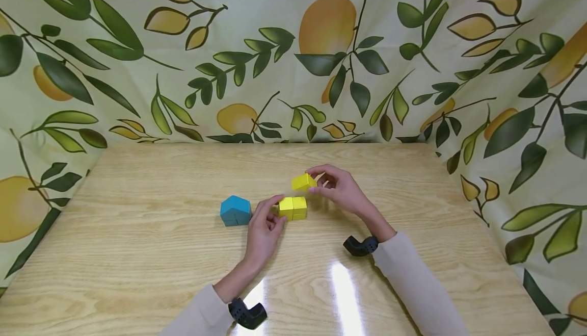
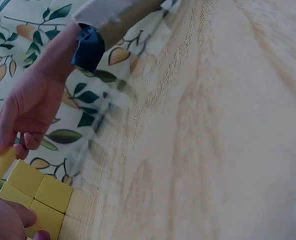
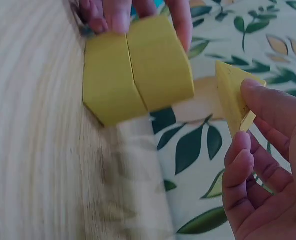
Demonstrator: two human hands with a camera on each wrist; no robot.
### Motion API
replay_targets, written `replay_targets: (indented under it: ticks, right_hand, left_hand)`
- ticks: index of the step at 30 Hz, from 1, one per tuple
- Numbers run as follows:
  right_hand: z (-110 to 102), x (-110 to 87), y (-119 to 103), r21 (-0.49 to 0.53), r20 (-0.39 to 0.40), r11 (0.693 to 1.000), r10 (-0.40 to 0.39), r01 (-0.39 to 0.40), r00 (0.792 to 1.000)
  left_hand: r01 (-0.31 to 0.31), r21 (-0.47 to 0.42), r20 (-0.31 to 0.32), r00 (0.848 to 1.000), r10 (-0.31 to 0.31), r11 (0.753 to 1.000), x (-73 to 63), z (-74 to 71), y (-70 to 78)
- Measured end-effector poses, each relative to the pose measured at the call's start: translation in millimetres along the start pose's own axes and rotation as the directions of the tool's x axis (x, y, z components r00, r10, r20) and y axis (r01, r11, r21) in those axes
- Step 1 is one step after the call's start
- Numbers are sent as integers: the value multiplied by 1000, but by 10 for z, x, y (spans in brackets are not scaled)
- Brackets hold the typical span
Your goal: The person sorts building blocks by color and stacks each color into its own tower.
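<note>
My right hand point(image 1: 341, 188) pinches a yellow triangular block point(image 1: 301, 182) between thumb and fingers. It holds the block in the air, just behind and above a stack of yellow blocks point(image 1: 293, 208) on the table. In the right wrist view the held wedge point(image 3: 230, 97) shows its pointed end upward, apart from the stack. My left hand point(image 1: 263, 236) grips the stack from its left side, thumb at the front and a finger at the back. Seams between the stacked blocks point(image 2: 43, 195) show in the left wrist view, where part of the stack is hidden by my left hand.
A blue house-shaped group of blocks point(image 1: 235, 211) with a peaked top stands just left of my left hand. Behind the light wooden table point(image 1: 137, 254) hangs a leaf-and-fruit patterned cloth point(image 1: 275, 9), which also runs along both sides.
</note>
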State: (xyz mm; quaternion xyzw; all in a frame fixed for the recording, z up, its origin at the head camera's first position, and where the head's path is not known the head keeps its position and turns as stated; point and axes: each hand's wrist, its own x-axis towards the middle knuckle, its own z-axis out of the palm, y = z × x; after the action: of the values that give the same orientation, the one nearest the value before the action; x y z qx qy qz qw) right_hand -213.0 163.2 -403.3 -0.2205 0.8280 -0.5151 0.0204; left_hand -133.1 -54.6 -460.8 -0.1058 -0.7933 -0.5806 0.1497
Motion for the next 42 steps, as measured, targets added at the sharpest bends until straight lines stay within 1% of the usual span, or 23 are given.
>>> replay_targets:
  ticks: [3,9,11,17,24,25,33,42]
  right_hand:
    - [50,-61,-98,1,23,1000,-27,27,999]
    - [135,-166,-424,-8,64,996,-88,89,994]
    - [164,-182,-461,-7,82,995,-94,95,992]
    - [205,-180,-420,-1,96,995,-100,100,990]
    - [278,-105,-72,6,107,994,-107,107,989]
    - [285,-102,-55,7,104,994,-110,110,988]
    - [301,-112,-57,13,107,994,-112,111,988]
    - [281,-97,-72,-2,108,993,-114,115,988]
  left_hand:
    - [16,-1,0,1000,-16,1000,-14,-4,-1]
    - [30,6,5,1000,-30,1000,-39,-17,-9]
    - [29,11,4,1000,-29,1000,-45,-22,-12]
    - [10,9,-5,1000,-10,1000,-39,-18,-17]
    - [18,1,-2,1000,-18,1000,-22,-15,-7]
    - [17,1,-2,1000,-17,1000,-19,-15,-8]
    - [41,10,7,999,-41,999,-24,-7,-24]
    - [21,15,4,1000,-21,1000,-10,-8,-11]
